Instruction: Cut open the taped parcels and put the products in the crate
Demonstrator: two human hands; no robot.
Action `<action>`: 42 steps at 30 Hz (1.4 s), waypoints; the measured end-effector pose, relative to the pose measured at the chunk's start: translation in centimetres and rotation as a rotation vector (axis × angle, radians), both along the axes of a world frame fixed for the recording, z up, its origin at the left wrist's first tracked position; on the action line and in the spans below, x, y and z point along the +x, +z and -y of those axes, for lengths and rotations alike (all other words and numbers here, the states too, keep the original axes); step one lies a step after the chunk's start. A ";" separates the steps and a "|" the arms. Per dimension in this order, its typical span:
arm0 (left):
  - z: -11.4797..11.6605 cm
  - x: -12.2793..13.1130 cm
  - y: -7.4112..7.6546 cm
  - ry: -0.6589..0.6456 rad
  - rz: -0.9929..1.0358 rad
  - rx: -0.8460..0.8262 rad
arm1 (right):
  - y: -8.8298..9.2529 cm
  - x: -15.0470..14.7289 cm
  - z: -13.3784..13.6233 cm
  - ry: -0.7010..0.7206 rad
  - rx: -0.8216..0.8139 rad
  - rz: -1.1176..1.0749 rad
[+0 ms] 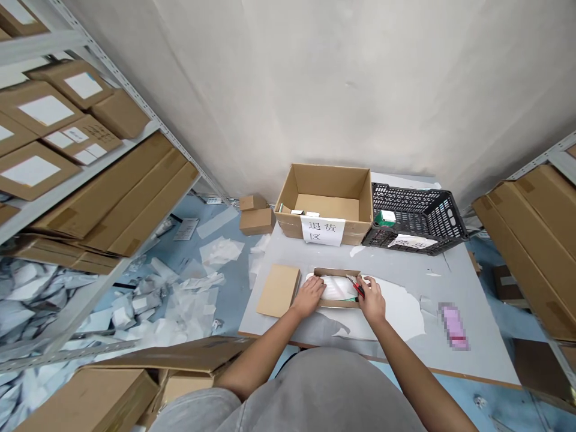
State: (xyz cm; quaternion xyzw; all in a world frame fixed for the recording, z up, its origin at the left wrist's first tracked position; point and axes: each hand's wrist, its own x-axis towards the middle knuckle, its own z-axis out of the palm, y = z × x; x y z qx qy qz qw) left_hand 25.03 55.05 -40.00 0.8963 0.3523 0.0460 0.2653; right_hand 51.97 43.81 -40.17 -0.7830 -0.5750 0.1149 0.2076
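Observation:
A small open cardboard box [338,304] lies on the grey table in front of me, with a white wrapped item [335,288] and a bit of green inside. My left hand [309,296] rests on the box's left end; whether its fingers grip the box wall is unclear. At the right end, my right hand [372,299] is closed around a red and black cutter [359,288], whose tip points over the box. A flat brown carton [278,290] lies left of the box. White paper [400,309] is spread beneath and to the right.
Behind stand a large open carton [333,207] with a paper label and a black plastic crate [418,219] holding a green and white box [386,218]. A pink blurred item [454,326] lies right. Shelves with cartons flank the table.

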 end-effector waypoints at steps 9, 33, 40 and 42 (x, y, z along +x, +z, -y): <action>-0.9 -2.3 -2.6 0.065 -0.046 0.005 | -0.4 1.0 1.7 -0.018 -0.083 -0.099; 1.5 -1.0 -9.1 0.196 -0.018 0.119 | -3.8 0.7 3.3 0.006 -0.264 -0.090; 1.3 -1.4 -7.9 0.195 -0.035 0.172 | -3.2 1.0 2.9 0.034 -0.190 -0.067; 1.1 -1.9 -6.8 0.088 -0.048 0.196 | -2.6 1.4 3.2 0.045 -0.140 -0.054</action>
